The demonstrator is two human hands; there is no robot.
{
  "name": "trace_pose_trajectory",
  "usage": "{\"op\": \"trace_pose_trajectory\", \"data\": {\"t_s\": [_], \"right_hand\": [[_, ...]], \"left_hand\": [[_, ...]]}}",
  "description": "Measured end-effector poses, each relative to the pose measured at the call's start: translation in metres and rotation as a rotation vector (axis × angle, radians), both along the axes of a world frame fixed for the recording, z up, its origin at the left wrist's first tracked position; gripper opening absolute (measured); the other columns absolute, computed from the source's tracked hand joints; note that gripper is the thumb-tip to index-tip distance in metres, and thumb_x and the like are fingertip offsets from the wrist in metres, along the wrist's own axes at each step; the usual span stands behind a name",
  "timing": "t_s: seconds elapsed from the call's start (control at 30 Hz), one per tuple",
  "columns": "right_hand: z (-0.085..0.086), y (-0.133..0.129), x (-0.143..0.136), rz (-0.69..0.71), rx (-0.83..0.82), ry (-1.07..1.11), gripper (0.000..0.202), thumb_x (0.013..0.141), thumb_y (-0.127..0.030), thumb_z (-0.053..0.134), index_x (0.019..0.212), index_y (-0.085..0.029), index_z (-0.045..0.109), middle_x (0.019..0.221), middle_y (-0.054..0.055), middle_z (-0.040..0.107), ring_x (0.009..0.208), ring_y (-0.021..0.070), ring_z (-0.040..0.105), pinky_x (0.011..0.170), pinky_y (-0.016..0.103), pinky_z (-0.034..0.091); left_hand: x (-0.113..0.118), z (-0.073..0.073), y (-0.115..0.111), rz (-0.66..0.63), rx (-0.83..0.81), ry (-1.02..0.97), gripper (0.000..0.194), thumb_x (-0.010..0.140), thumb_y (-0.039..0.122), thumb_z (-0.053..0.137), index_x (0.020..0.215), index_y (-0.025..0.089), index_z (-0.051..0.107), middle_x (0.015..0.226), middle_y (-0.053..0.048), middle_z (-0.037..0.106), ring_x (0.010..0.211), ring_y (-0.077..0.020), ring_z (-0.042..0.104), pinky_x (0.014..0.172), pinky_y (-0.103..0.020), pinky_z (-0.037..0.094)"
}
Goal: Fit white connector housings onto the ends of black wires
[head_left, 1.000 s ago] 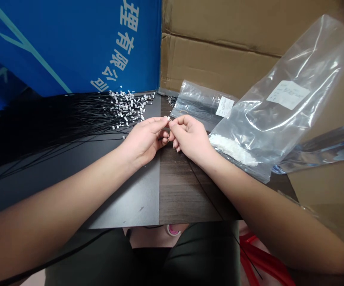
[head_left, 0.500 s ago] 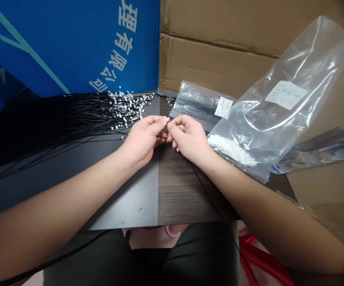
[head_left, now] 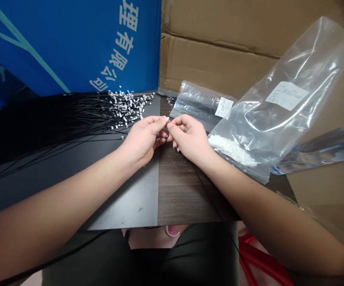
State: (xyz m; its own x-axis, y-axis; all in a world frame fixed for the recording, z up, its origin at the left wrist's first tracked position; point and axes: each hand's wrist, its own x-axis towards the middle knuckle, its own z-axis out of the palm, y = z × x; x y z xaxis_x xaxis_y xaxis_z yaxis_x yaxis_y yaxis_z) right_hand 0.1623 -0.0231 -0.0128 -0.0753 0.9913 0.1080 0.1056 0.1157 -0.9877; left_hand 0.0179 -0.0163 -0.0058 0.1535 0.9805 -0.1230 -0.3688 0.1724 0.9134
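Observation:
My left hand (head_left: 143, 139) is closed in a pinch, thumb against forefinger, on a small white plastic connector (head_left: 167, 118). Its fingertips meet those of my right hand (head_left: 189, 137), which pinches just below the connector. A thin black wire (head_left: 209, 192) comes out from under my right hand and runs down over the table's front edge. The wire's end between the fingertips is mostly hidden. To the left lies a big bundle of black wires (head_left: 55, 119), many tipped with white connectors (head_left: 126, 105).
A clear bag of small white parts (head_left: 234, 151) leans at the right. Behind my right hand lies a clear bag of black wires (head_left: 197, 101). A blue printed panel (head_left: 70, 43) and a cardboard box (head_left: 219, 39) stand behind. The dark table (head_left: 178, 198) ends above my lap.
Both hands stay in nearly the same place, fingertips together. The white connector shows slightly more between them.

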Motion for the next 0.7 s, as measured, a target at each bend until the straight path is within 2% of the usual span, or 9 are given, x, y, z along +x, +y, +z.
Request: {"op": "trace_pose_trajectory", "data": {"t_s": [0.27,0.4,0.53,0.7], "right_hand": [[0.0021,-0.0005,-0.0008,-0.009,-0.011,0.029,0.015,0.098,-0.025,0.065,0.086,-0.021,0.057,0.061,-0.005,0.063,0.045,0.0056,0.053,0.042,0.017,0.041],[0.0001,0.0009,-0.0006,0.016,-0.032,0.06,0.017,0.099,-0.031,0.068,0.09,-0.02,0.059,0.062,-0.005,0.064,0.045,0.0052,0.053,0.042,0.016,0.042],[-0.0012,0.0029,0.0012,0.05,-0.053,0.119,0.019,0.096,-0.034,0.072,0.096,-0.018,0.063,0.067,-0.003,0.069,0.048,0.0073,0.058,0.041,0.018,0.045],[-0.0007,0.0035,0.0022,0.062,-0.081,0.166,0.026,0.09,-0.037,0.081,0.095,-0.018,0.064,0.068,-0.001,0.071,0.049,0.0088,0.061,0.04,0.019,0.048]], "left_hand": [[-0.0015,-0.0019,0.002,-0.006,-0.008,-0.006,0.018,0.086,0.024,0.08,0.083,0.015,0.064,0.069,0.0,0.061,0.06,-0.0096,0.054,0.058,-0.022,0.045],[-0.0024,-0.0009,0.002,0.002,-0.009,-0.004,0.018,0.089,0.025,0.078,0.083,0.015,0.064,0.07,0.0,0.06,0.06,-0.0101,0.055,0.059,-0.023,0.046],[-0.006,-0.0007,0.0049,0.031,-0.01,0.001,0.017,0.09,0.025,0.077,0.084,0.015,0.066,0.073,-0.001,0.063,0.062,-0.01,0.056,0.061,-0.023,0.047],[-0.0083,-0.0035,0.0076,0.043,-0.001,-0.016,0.02,0.087,0.027,0.081,0.084,0.015,0.066,0.074,-0.001,0.063,0.061,-0.0093,0.056,0.061,-0.023,0.047]]}}
